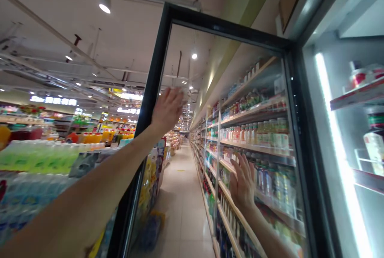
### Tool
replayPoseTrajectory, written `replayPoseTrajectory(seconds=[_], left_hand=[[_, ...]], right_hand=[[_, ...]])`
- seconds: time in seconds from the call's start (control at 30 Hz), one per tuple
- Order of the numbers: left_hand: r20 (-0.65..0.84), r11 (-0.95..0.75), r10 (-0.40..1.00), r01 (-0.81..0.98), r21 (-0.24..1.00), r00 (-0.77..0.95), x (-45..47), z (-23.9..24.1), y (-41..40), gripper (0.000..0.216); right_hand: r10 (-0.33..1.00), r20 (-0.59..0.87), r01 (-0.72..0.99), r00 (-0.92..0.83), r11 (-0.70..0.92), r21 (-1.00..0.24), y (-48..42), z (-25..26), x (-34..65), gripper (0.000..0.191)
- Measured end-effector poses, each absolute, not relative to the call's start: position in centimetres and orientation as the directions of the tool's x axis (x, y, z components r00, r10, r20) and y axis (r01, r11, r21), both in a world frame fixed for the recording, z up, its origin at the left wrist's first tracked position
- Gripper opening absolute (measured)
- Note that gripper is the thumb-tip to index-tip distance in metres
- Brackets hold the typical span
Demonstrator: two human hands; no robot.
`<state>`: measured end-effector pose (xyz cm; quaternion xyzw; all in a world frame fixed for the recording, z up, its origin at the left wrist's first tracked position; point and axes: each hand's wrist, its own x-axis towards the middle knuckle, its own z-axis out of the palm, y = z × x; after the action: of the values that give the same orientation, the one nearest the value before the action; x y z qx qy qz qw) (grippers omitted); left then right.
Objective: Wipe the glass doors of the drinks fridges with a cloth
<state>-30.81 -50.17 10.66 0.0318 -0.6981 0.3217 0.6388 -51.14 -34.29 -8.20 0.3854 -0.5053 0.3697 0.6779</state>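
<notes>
A glass cooler door (219, 30) with a black frame stands swung open in front of me. My left hand (168, 110) reaches up across the left side of its frame, fingers stretched out over the glass and somewhat blurred. Lower and to the right, my right hand (242, 182) is raised against the pane's background with its fingers apart. Neither hand holds anything. Whether either palm presses on the glass cannot be made out. Through the pane show shelves of bottled drinks (255, 134).
At the right, the lit cooler interior holds bottles (375, 142) on shelves beside a bright light strip (336, 142). Packs of bottled drinks (39, 158) are stacked at the left. An aisle floor (183, 194) runs ahead, along the shelves.
</notes>
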Motion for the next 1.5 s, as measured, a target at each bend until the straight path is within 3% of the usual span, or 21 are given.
replayPoseTrajectory(seconds=[0.03, 0.07, 0.17, 0.2, 0.27, 0.37, 0.4, 0.47, 0.53, 0.6, 0.7, 0.87, 0.93, 1.03, 1.1, 1.17, 1.23, 1.3, 1.4, 1.43, 1.5], left_hand=[[0.938, 0.81, 0.329, -0.48, -0.338, -0.106, -31.0, 10.9, -50.2, 0.041], [0.928, 0.801, 0.354, -0.473, -0.365, -0.117, -31.3, 10.8, -50.0, 0.04], [0.643, 0.602, 0.616, -0.256, -0.757, -0.454, -32.7, 9.8, -49.4, 0.038], [0.578, 0.561, 0.645, -0.204, -0.802, -0.5, -33.0, 9.7, -49.3, 0.037], [0.7, 0.645, 0.578, -0.29, -0.707, -0.42, -33.2, 10.2, -49.3, 0.039], [0.924, 0.806, 0.362, -0.456, -0.378, -0.126, -33.1, 11.3, -49.5, 0.042], [0.912, 0.798, 0.383, -0.445, -0.406, -0.144, -33.2, 11.3, -49.4, 0.042], [0.76, 0.691, 0.549, -0.323, -0.646, -0.347, -33.6, 11.0, -49.0, 0.04], [0.616, 0.599, 0.635, -0.207, -0.774, -0.467, -33.8, 10.7, -48.6, 0.038], [0.724, 0.675, 0.565, -0.282, -0.681, -0.395, -33.8, 11.0, -48.4, 0.039], [0.925, 0.816, 0.35, -0.437, -0.379, -0.148, -34.0, 11.2, -48.1, 0.041], [0.631, 0.629, 0.606, -0.193, -0.753, -0.484, -34.8, 10.0, -47.6, 0.04], [0.749, 0.709, 0.538, -0.273, -0.65, -0.387, -34.4, 10.6, -48.1, 0.041], [0.938, 0.843, 0.331, -0.415, -0.341, -0.099, -33.9, 11.2, -48.4, 0.043], [0.897, 0.811, 0.402, -0.383, -0.442, -0.185, -34.3, 10.3, -47.8, 0.042], [0.69, 0.671, 0.584, -0.223, -0.707, -0.428, -35.0, 9.1, -47.1, 0.038], [0.52, 0.566, 0.657, -0.098, -0.818, -0.546, -35.2, 8.9, -46.8, 0.038], [0.682, 0.67, 0.572, -0.219, -0.709, -0.456, -34.7, 10.1, -47.2, 0.04], [0.934, 0.839, 0.328, -0.41, -0.357, -0.142, -34.1, 11.6, -47.7, 0.042], [0.931, 0.839, 0.336, -0.404, -0.364, -0.143, -34.3, 11.4, -47.6, 0.041], [0.789, 0.742, 0.51, -0.289, -0.605, -0.342, -35.0, 10.2, -47.1, 0.04]], right_hand=[[0.112, 0.97, -0.891, 0.215, 0.43, 0.147, -34.3, -8.2, -51.1, 0.038], [0.112, 0.97, -0.891, 0.217, 0.429, 0.15, -34.3, -8.2, -51.1, 0.038], [0.113, 0.967, -0.889, 0.229, 0.428, 0.161, -34.4, -8.1, -51.2, 0.038], [0.112, 0.967, -0.888, 0.23, 0.43, 0.162, -34.4, -8.1, -51.2, 0.038], [0.111, 0.966, -0.886, 0.233, 0.434, 0.164, -34.5, -8.1, -51.2, 0.039], [0.112, 0.962, -0.884, 0.25, 0.433, 0.179, -34.5, -8.1, -51.3, 0.038], [0.115, 0.961, -0.883, 0.253, 0.432, 0.181, -34.5, -8.1, -51.3, 0.037], [0.113, 0.961, -0.881, 0.252, 0.438, 0.18, -34.5, -8.1, -51.3, 0.035], [0.113, 0.961, -0.877, 0.253, 0.445, 0.178, -34.5, -8.1, -51.3, 0.034], [0.115, 0.96, -0.875, 0.255, 0.45, 0.179, -34.4, -8.1, -51.2, 0.033], [0.11, 0.962, -0.875, 0.249, 0.451, 0.175, -34.3, -8.1, -51.1, 0.034], [0.103, 0.97, -0.888, 0.22, 0.432, 0.155, -34.1, -8.2, -51.0, 0.036], [0.101, 0.973, -0.897, 0.208, 0.416, 0.149, -34.1, -8.2, -50.9, 0.036], [0.108, 0.972, -0.904, 0.207, 0.401, 0.149, -34.1, -8.1, -50.8, 0.036], [0.12, 0.968, -0.903, 0.22, 0.401, 0.156, -34.1, -8.0, -50.7, 0.035], [0.125, 0.967, -0.901, 0.224, 0.404, 0.156, -34.1, -8.0, -50.7, 0.034], [0.123, 0.967, -0.899, 0.221, 0.409, 0.153, -34.1, -7.9, -50.6, 0.033], [0.116, 0.97, -0.899, 0.212, 0.412, 0.148, -34.1, -8.0, -50.7, 0.033], [0.112, 0.972, -0.899, 0.209, 0.413, 0.146, -34.0, -8.1, -50.7, 0.033], [0.112, 0.971, -0.9, 0.21, 0.411, 0.147, -34.0, -8.1, -50.8, 0.033], [0.113, 0.971, -0.901, 0.209, 0.408, 0.146, -34.0, -8.1, -50.8, 0.033]])
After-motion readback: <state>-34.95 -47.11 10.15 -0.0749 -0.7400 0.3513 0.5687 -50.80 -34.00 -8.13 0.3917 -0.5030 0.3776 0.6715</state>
